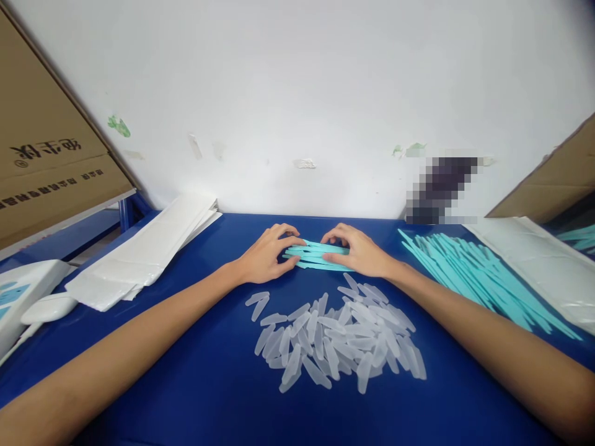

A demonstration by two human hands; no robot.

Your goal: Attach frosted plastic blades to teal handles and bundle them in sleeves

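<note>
A small bundle of slim teal plastic sticks (316,253) lies crosswise near the back of the blue table, between my two hands. My left hand (267,253) curls around the left ends, thumb in front and fingers behind. At the right ends, my right hand (357,249) grips in the same way; its palm hides the tips. Just in front of the bundle spreads a loose heap of small translucent plastic sleeves (344,334), untouched by either hand. To the right of my right hand is a larger pile of the same teal sticks (474,272).
White padded mailers (149,251) are stacked at the left, and another pale mailer (534,260) lies far right. A white device (28,285) with a cable sits at the left edge. Cardboard boxes (51,124) flank the table, and a white wall (297,105) closes the back.
</note>
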